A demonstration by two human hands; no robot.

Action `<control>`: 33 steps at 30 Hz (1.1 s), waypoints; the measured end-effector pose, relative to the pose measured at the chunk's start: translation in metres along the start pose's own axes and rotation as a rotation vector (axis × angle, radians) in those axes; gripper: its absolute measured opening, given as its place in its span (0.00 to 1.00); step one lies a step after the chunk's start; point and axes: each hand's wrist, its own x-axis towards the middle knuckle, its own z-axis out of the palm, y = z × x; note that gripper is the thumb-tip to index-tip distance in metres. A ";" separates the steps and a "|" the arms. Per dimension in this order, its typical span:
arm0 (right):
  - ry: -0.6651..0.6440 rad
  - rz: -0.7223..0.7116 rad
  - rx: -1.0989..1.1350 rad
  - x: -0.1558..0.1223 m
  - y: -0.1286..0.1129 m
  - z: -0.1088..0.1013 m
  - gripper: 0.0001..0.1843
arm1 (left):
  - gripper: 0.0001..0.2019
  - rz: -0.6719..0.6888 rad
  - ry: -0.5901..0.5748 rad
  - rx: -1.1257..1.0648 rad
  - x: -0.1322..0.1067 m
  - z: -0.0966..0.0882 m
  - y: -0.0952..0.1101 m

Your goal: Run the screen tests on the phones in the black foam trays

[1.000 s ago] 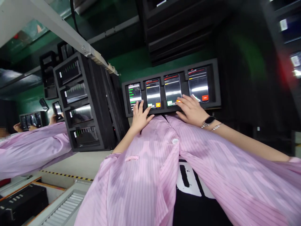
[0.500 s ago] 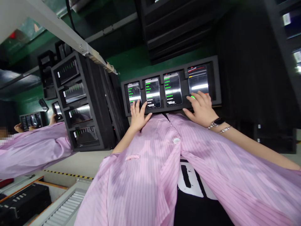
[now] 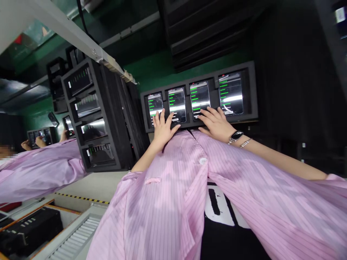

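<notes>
Four smartphones [image 3: 199, 99] stand in a row in a black foam tray [image 3: 252, 94], green text on every screen. We note the left hand [image 3: 215, 124] open and wide, fingers spread, fingertips [image 3: 202, 116] over the lower end of the third phone from the left, holding nothing. The right hand [image 3: 164, 130] is open too, fingers at the tray's near edge, under the two leftmost phones. Below lies a pink striped coat [image 3: 162, 209]; further left, a foam rack [image 3: 93, 115] of phones — and a co-worker's sleeve [image 3: 35, 169].
</notes>
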 end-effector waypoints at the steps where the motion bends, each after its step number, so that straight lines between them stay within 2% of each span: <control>1: -0.005 -0.002 -0.004 0.000 0.000 0.000 0.28 | 0.35 0.002 -0.003 0.001 0.001 0.001 0.000; 4: -0.015 -0.003 -0.009 0.002 0.000 0.001 0.28 | 0.35 0.010 0.013 -0.034 0.002 0.005 -0.001; 8: -0.035 -0.007 0.001 0.006 0.000 0.003 0.28 | 0.36 0.014 0.143 -0.131 -0.004 0.004 -0.012; 11: -0.015 -0.004 0.020 0.004 0.003 0.000 0.28 | 0.36 -0.030 0.227 -0.194 -0.011 0.002 -0.028; 15: 0.077 0.068 0.011 -0.013 0.014 -0.012 0.29 | 0.40 -0.167 0.268 -0.247 -0.024 0.003 -0.055; 20: 0.143 0.263 -0.062 -0.041 0.026 -0.025 0.38 | 0.40 -0.272 0.218 -0.291 -0.039 0.010 -0.070; 23: 0.140 0.302 -0.054 -0.048 0.030 -0.028 0.41 | 0.39 -0.290 0.193 -0.303 -0.040 0.010 -0.070; 26: 0.179 0.314 -0.039 -0.049 0.038 -0.028 0.40 | 0.36 -0.312 0.164 -0.297 -0.039 0.007 -0.068; 29: 0.257 0.390 -0.030 -0.049 0.056 -0.028 0.37 | 0.32 -0.323 0.105 -0.261 -0.037 0.001 -0.067; 31: 0.299 0.514 0.012 -0.048 0.070 -0.030 0.39 | 0.33 -0.332 0.080 -0.288 -0.036 -0.002 -0.067; 33: 0.298 0.735 0.126 -0.044 0.078 -0.035 0.44 | 0.38 -0.351 0.086 -0.376 -0.034 -0.003 -0.066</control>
